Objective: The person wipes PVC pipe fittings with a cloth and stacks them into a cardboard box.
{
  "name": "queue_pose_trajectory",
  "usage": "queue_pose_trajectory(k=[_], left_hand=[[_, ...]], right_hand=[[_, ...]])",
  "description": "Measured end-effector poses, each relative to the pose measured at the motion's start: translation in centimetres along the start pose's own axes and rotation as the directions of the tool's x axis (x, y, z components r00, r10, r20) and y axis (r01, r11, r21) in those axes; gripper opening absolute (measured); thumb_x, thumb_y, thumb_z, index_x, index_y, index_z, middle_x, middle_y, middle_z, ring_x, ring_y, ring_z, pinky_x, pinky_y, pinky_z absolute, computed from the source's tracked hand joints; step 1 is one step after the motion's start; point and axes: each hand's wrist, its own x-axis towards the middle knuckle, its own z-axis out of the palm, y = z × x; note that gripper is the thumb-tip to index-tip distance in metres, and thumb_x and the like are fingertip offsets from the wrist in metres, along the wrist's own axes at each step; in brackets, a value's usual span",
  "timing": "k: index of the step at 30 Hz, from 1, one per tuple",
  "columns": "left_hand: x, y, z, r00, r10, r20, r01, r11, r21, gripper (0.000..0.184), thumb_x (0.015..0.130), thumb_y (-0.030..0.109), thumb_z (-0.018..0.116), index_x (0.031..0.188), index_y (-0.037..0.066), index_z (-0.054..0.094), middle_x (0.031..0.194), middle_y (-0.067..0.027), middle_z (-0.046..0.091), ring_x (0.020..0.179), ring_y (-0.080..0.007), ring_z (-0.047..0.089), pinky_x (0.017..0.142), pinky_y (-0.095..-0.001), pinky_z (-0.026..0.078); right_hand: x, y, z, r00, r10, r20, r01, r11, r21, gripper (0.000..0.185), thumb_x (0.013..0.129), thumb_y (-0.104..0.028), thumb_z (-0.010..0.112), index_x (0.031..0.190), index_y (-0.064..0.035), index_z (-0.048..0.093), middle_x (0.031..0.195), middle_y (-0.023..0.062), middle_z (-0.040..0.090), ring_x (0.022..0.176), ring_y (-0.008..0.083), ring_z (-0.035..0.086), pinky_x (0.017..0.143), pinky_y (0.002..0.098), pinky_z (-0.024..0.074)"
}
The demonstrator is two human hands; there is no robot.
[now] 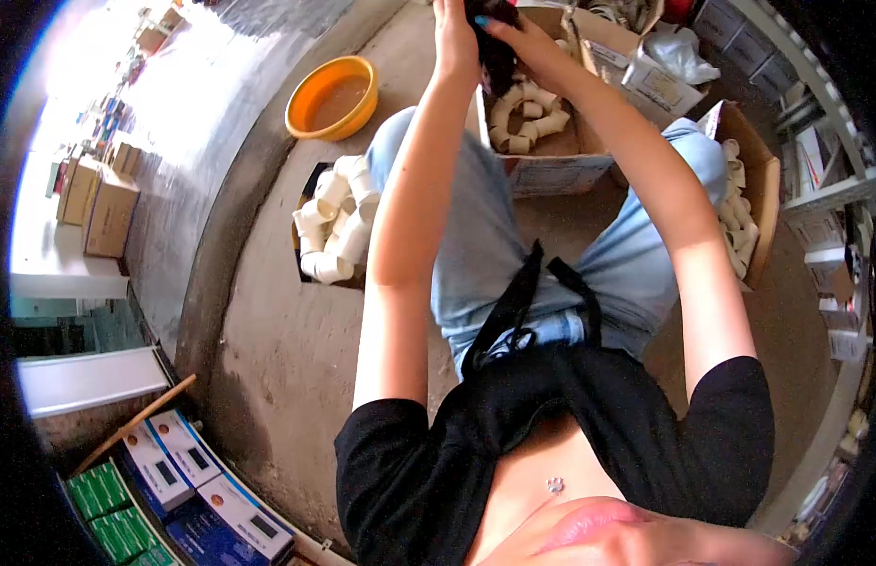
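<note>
Both arms stretch forward to the top edge of the view. My left hand (456, 40) and my right hand (528, 42) come together around a dark object (495, 52), whose nature I cannot make out. Which fingers wrap it is partly cut off by the frame's edge. Just below the hands, a cardboard box (561, 174) stands between my knees with white pipe fittings (520, 141) inside. More white fittings (334, 222) fill a dark container beside my left knee. Others (737, 212) lie in an open carton (764, 179) by my right knee.
An orange basin (360, 115) sits on the concrete floor at upper left. A carton with a clear plastic bag (681, 57) stands at upper right. Shelving (839, 193) runs along the right. Blue-and-white boxes (245, 514) and green boxes (100, 491) are at lower left.
</note>
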Motion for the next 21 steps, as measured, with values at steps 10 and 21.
queue_pose_trajectory(k=[10,21], left_hand=[[0.3,-15.4,-6.2,0.851,-0.359,0.384,-0.451,-0.121,0.884,0.025,0.084,0.026,0.044,0.089,0.005,0.056,0.083,-0.0111,0.058,0.073,-0.0273,0.056,0.061,-0.0379,0.046],[-4.8,-20.8,-9.3,0.751,-0.655,0.085,-0.441,-0.402,0.802,0.015,0.073,0.019,0.057,0.079,0.01,0.067,0.088,-0.0122,0.064,0.085,-0.0278,0.061,0.072,-0.0401,0.048]], right_hand=[[-7.2,9.3,-16.8,0.946,0.029,-0.323,-0.138,0.937,-0.32,0.046,0.074,-0.02,0.065,0.112,-0.0008,0.048,0.092,0.0083,0.06,0.082,0.0156,0.058,0.073,0.03,0.0475],[-10.6,15.8,-17.3,0.876,0.456,-0.159,-0.24,0.124,-0.963,0.053,0.066,-0.041,0.061,0.104,-0.0055,0.053,0.095,0.018,0.061,0.089,0.0319,0.059,0.078,0.0397,0.0471]])
